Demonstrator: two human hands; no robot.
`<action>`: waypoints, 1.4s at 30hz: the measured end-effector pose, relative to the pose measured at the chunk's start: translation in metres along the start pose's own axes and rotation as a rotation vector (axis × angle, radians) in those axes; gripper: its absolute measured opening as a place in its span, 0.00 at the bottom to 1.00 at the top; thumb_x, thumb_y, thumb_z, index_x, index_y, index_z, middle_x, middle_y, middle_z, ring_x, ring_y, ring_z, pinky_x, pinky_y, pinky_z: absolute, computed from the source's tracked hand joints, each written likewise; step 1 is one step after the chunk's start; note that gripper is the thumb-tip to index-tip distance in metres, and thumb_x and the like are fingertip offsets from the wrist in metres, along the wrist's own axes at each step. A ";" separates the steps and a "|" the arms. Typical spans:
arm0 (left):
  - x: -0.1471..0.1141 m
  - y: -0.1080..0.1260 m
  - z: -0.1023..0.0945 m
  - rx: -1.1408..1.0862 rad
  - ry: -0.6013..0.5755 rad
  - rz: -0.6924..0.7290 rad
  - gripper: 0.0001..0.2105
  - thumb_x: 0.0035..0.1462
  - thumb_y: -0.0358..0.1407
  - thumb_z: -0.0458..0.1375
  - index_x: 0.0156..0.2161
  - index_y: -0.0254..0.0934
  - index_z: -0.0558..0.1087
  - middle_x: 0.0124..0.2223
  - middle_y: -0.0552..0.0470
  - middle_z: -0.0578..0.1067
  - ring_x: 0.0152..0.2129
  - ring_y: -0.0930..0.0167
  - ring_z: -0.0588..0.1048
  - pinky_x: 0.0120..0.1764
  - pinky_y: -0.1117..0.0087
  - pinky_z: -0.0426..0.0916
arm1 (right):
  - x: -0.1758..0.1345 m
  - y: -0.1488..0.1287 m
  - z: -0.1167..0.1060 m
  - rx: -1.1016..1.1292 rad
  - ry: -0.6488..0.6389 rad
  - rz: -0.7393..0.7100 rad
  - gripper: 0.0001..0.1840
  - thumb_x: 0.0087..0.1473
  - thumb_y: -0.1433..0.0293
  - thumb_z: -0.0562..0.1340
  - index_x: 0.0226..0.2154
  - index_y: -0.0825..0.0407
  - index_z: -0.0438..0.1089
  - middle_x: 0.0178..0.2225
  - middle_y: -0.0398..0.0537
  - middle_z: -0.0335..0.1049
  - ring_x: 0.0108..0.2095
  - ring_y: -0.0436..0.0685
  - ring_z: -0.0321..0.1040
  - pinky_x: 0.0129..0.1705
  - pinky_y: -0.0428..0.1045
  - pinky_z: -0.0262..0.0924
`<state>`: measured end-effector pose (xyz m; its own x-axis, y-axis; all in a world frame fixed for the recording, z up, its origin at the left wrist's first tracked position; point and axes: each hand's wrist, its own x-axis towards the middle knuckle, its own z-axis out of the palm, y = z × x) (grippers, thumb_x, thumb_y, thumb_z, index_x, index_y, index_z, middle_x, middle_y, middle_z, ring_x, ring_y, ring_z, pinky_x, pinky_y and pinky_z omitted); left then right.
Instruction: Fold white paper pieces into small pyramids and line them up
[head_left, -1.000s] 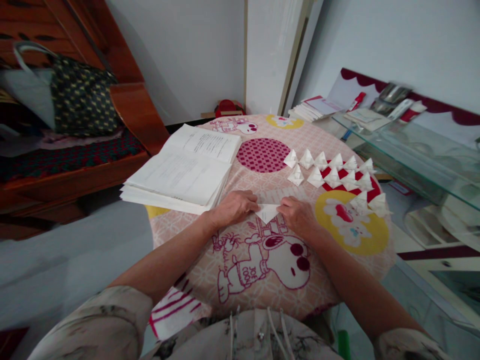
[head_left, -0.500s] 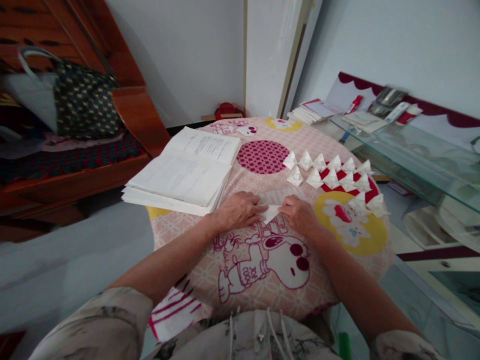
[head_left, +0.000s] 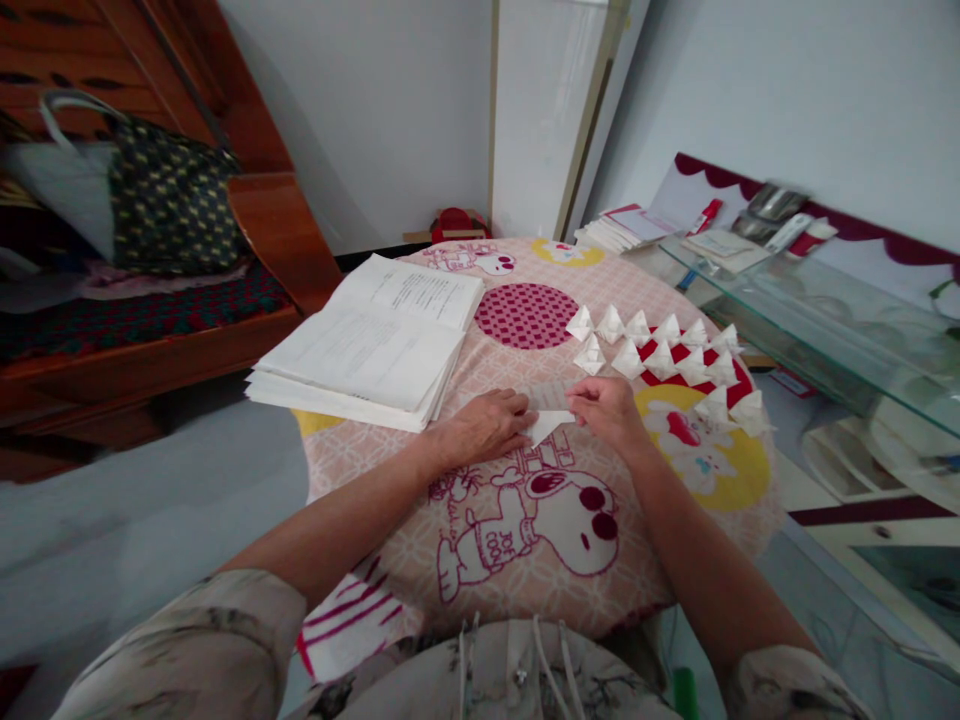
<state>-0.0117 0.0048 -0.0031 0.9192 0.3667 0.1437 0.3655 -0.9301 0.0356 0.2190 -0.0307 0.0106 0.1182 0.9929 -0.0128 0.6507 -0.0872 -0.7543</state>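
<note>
A small folded piece of white paper [head_left: 551,424] lies on the patterned tablecloth [head_left: 405,540] between my hands, with a point toward me. My left hand [head_left: 491,425] presses its left end, fingers together and bent over the edge. The thumb and fingers of my right hand [head_left: 606,408] pinch the paper's right corner. Beyond my right hand stand several white folded-paper shapes [head_left: 661,358] in loose rows. An open book [head_left: 367,340] with printed pages lies beyond my left hand.
On the right, a glass shelf [head_left: 825,320] close to the table holds metal bowls [head_left: 776,205] and small items. A stack of papers [head_left: 619,230] sits at the table's far right edge. To the left is a wooden bench [head_left: 277,240] with a dark patterned bag [head_left: 172,200].
My right hand has shifted slightly right and turned, its fingers now pinching the paper's corner. More of the paper shows. My left hand has barely moved.
</note>
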 end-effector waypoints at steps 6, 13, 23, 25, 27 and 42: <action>-0.001 -0.001 -0.002 -0.046 0.020 0.002 0.16 0.68 0.41 0.55 0.53 0.33 0.75 0.45 0.41 0.74 0.39 0.62 0.72 0.46 0.61 0.68 | 0.010 -0.023 0.025 -0.070 -0.208 0.142 0.08 0.50 0.79 0.60 0.24 0.53 0.70 0.16 0.40 0.66 0.13 0.49 0.63 0.17 0.43 0.52; -0.002 -0.002 0.000 -0.098 0.043 0.000 0.16 0.68 0.41 0.54 0.53 0.33 0.75 0.43 0.42 0.74 0.39 0.62 0.72 0.46 0.61 0.69 | 0.022 -0.022 0.027 -0.038 -0.293 0.239 0.08 0.49 0.79 0.63 0.24 0.53 0.68 0.12 0.39 0.66 0.10 0.47 0.59 0.14 0.42 0.48; -0.002 -0.003 0.001 -0.096 0.053 0.010 0.16 0.68 0.41 0.55 0.51 0.32 0.76 0.43 0.42 0.74 0.39 0.63 0.73 0.45 0.61 0.69 | 0.020 0.000 -0.020 -0.071 -0.175 0.313 0.10 0.44 0.81 0.63 0.20 0.53 0.65 0.11 0.39 0.65 0.10 0.47 0.59 0.13 0.40 0.46; -0.002 -0.003 0.001 -0.100 0.058 0.011 0.15 0.68 0.41 0.55 0.51 0.33 0.76 0.43 0.42 0.74 0.38 0.63 0.72 0.45 0.61 0.69 | 0.019 0.000 -0.016 -0.026 -0.103 0.252 0.07 0.45 0.80 0.63 0.22 0.53 0.67 0.13 0.38 0.66 0.11 0.47 0.59 0.14 0.40 0.48; -0.002 -0.003 0.001 -0.104 0.055 0.007 0.15 0.68 0.41 0.55 0.51 0.33 0.76 0.43 0.42 0.74 0.38 0.63 0.73 0.45 0.61 0.69 | 0.018 -0.003 -0.005 0.092 -0.082 0.145 0.04 0.48 0.77 0.61 0.27 0.53 0.70 0.17 0.38 0.69 0.14 0.47 0.62 0.16 0.41 0.51; -0.012 -0.016 -0.001 -0.089 0.070 -0.274 0.15 0.66 0.34 0.53 0.30 0.34 0.76 0.34 0.45 0.75 0.33 0.66 0.73 0.36 0.66 0.66 | 0.015 -0.009 0.026 -0.088 -0.162 -0.070 0.06 0.46 0.79 0.62 0.24 0.54 0.73 0.19 0.39 0.67 0.21 0.50 0.65 0.25 0.44 0.54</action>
<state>-0.0286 0.0150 -0.0041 0.7748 0.6048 0.1842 0.5813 -0.7961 0.1685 0.1953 -0.0128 -0.0004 -0.0467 0.9962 -0.0732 0.7171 -0.0176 -0.6968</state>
